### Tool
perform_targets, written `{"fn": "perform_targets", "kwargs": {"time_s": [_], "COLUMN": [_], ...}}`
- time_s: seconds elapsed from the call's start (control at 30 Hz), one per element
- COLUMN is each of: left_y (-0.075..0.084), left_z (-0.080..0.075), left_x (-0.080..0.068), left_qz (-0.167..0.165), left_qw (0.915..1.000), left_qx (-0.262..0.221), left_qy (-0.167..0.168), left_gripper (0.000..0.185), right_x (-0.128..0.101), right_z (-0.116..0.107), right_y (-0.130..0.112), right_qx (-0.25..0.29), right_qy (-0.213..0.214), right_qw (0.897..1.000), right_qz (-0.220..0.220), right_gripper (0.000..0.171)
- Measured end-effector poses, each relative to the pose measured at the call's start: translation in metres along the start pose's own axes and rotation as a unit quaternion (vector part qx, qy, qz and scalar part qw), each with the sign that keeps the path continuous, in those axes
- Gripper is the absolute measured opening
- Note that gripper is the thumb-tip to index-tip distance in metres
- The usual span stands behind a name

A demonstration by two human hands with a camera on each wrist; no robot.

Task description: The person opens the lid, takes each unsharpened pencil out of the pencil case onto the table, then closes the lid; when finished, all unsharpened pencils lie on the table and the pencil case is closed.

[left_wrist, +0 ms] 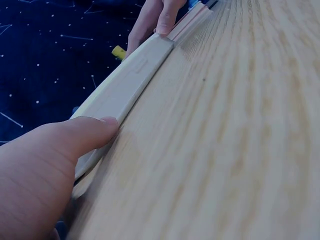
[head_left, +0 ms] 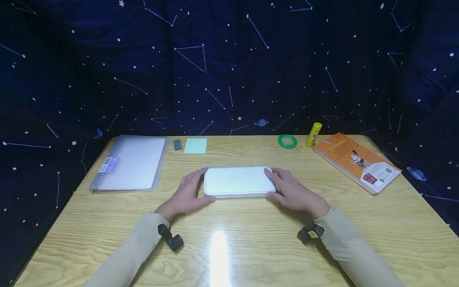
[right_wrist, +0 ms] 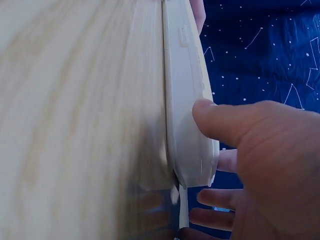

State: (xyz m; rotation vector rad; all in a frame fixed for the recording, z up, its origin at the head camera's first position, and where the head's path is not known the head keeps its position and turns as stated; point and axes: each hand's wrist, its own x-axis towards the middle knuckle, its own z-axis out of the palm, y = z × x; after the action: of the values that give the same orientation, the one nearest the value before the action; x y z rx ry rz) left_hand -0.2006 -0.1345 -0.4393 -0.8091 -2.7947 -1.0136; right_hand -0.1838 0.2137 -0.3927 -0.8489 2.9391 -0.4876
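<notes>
White case [head_left: 239,181] lies between left hand [head_left: 187,194] and right hand [head_left: 295,192], long axis hand to hand; each grips its end, neither clearly nearer.

Orange book [head_left: 355,163], green tape [head_left: 287,146], likely eraser [head_left: 177,144]

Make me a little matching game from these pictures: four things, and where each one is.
1. white, flat, round-cornered box
2. flat green ring
3. orange rectangular paper book
4. pale rectangular plastic-covered notebook

A. farthest right of the four
B. just left of the yellow cylindrical tube
C. farthest left of the four
D. held at both ends

Right pairs: 1-D, 2-B, 3-A, 4-C
</notes>
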Motion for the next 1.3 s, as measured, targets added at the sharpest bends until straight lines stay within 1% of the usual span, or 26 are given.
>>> {"fn": "perform_targets", "kwargs": {"time_s": [0.17,0.27,0.33,0.4,0.5,0.6,0.73,0.9,1.0,1.13,1.23,1.3], "left_y": [0.002,0.003,0.003,0.003,0.003,0.005,0.006,0.005,0.005,0.008,0.012,0.013], "left_z": [-0.001,-0.001,-0.001,0.0,0.001,0.002,0.001,0.001,0.001,0.001,0.001,0.002], "left_x": [-0.003,-0.003,-0.002,-0.001,-0.001,-0.001,-0.001,0.001,0.001,0.001,0.002,0.002], "left_qz": [-0.029,-0.038,-0.03,-0.017,-0.005,-0.008,-0.025,-0.035,-0.037,-0.053,-0.065,-0.063], "left_qw": [0.9996,0.999,0.9986,0.9975,0.9956,0.9933,0.9881,0.9811,0.9789,0.9761,0.9726,0.9718], "left_qx": [0.001,-0.01,-0.018,-0.038,-0.064,-0.093,-0.134,-0.178,-0.189,-0.199,-0.209,-0.211], "left_qy": [0.005,0.021,0.041,0.057,0.069,0.069,0.071,0.067,0.067,0.07,0.078,0.084], "left_gripper": [0.094,0.09,0.087,0.084,0.077,0.067,0.056,0.05,0.05,0.049,0.047,0.046], "right_x": [0.002,0.005,0.008,0.014,0.022,0.029,0.033,0.037,0.038,0.039,0.04,0.042], "right_z": [0.004,0.005,0.005,0.007,0.009,0.009,0.007,0.003,0.002,0.003,0.004,0.005], "right_y": [-0.001,-0.007,-0.014,-0.02,-0.03,-0.039,-0.044,-0.043,-0.042,-0.042,-0.042,-0.042], "right_qx": [0.007,0.01,0.007,0.002,-0.013,-0.033,-0.057,-0.055,-0.053,-0.059,-0.066,-0.071], "right_qy": [0.019,0.041,0.058,0.073,0.088,0.101,0.114,0.125,0.131,0.14,0.148,0.153], "right_qw": [1.0,0.999,0.997,0.994,0.988,0.983,0.98,0.978,0.976,0.975,0.974,0.974], "right_qz": [-0.008,-0.025,-0.047,-0.076,-0.125,-0.15,-0.152,-0.16,-0.164,-0.165,-0.159,-0.154], "right_gripper": [0.065,0.058,0.053,0.049,0.045,0.045,0.046,0.043,0.041,0.039,0.038,0.037]}}
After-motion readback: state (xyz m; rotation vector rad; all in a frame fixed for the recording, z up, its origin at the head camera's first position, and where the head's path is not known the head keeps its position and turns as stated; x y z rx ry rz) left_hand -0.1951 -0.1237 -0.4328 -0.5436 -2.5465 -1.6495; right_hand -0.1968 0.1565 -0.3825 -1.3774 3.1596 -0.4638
